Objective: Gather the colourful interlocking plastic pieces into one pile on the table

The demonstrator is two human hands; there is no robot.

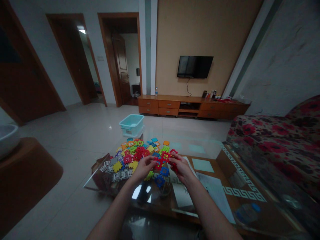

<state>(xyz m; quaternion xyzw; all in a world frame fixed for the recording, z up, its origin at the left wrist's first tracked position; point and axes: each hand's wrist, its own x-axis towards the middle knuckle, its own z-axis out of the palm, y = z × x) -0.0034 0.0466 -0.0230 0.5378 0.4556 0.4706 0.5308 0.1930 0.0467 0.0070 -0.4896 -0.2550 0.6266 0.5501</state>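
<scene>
Between my two hands are red plastic interlocking building pieces (165,156), held just above the glass coffee table. My left hand (145,166) pinches their left side, and my right hand (179,164) grips the right side with bent fingers. Blue gear-shaped pieces (159,181) lie on the glass just below. To the left spreads a big heap of similar pieces, with a yellow piece (117,166), red pieces (140,153) and white window-shaped pieces (116,176). How the held pieces join is too small to make out.
The glass coffee table (212,146) has papers (212,188) and a bottle with a blue cap (248,213) visible beneath its top. Beyond it a light-blue plastic bin (131,125) stands on the floor. A floral sofa (272,140) is at right, a wooden stool (30,166) at left.
</scene>
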